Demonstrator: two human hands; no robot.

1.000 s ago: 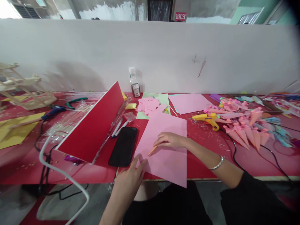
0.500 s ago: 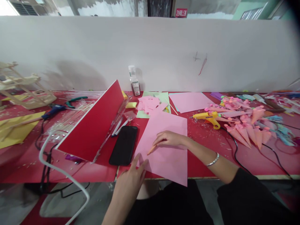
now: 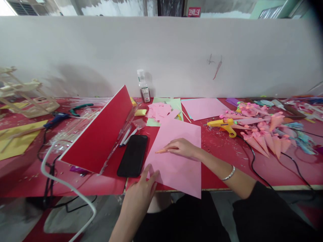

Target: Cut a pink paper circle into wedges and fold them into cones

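A large sheet of pink paper (image 3: 176, 178) lies at an angle near the table's front edge. On its lower left corner rests my left hand (image 3: 141, 188), fingers apart and pressing lightly on the sheet, holding nothing. Over the middle of the paper, my right hand (image 3: 183, 148) is closed around a thin orange pencil-like stick (image 3: 160, 151), whose tip points left. From this view I cannot tell whether the tip touches the paper. A black phone (image 3: 133, 156) lies just left of the sheet.
A red board (image 3: 101, 134) leans at the left beside pens. Behind the sheet are small pink paper pieces (image 3: 158, 111) and a bottle (image 3: 144, 89). To the right lie a yellow glue gun (image 3: 223, 125), its cord and a heap of pink paper cones (image 3: 267, 137).
My right hand has turned and shifted slightly, so the orange stick's tip has swung up and left across the paper. My left hand stays in place on the sheet.
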